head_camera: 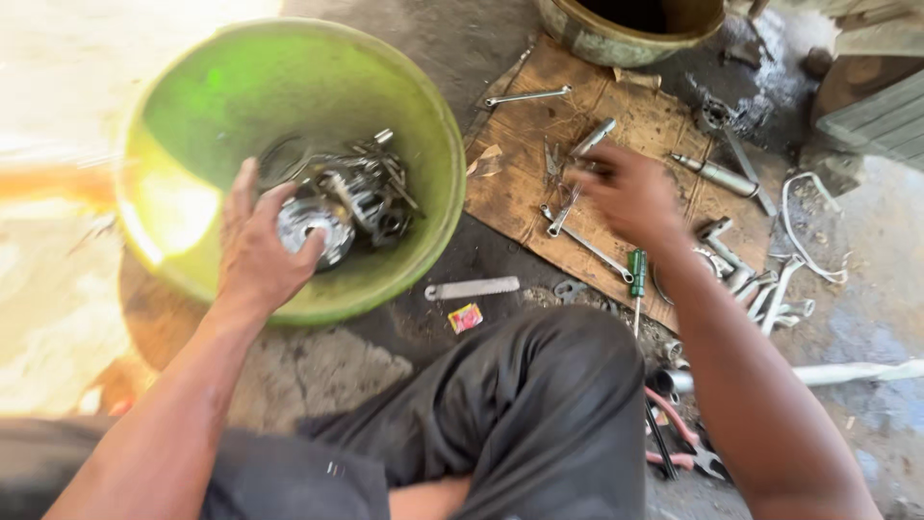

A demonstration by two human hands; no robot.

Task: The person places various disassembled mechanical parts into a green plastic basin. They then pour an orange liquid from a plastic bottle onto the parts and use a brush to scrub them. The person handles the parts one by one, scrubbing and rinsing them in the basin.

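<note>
Grimy, oil-dark concrete floor (462,250), seen from above by someone squatting; black-trousered knee (539,404) nearest, filling the lower middle. Just right of it, red-handled pliers (688,448) lying on the ground.

Farther out on the left, left hand (255,246) reaching into a green basin (433,125), palm down, fingers curled over a round shiny metal part (308,226) and gripping its rim. Part bright, disc-like, chrome-toned, face tilted up toward the camera; no clear long axis. Touching it on the far right side, a tangle of greasy engine pieces (371,188), grey and dark, with thin rods sticking up and to the right. All sitting low in the basin's bottom.

Between basin and knee, a flat pale blade (472,288) lying roughly left to right, and a small red and yellow packet (465,317) just beside it.

On the right, right hand (626,193) blurred over a brown cardboard sheet (616,135), fingers bunched toward the left near a socket wrench (577,178); cannot tell whether gripping it. Wrench long axis running from lower left to upper right. Green screwdriver (636,274) near the wrist, pointing toward the camera. Spanner (527,96) farther up the cardboard, lying almost level.

Farthest back, rim of a dark metal pot (616,39).
</note>
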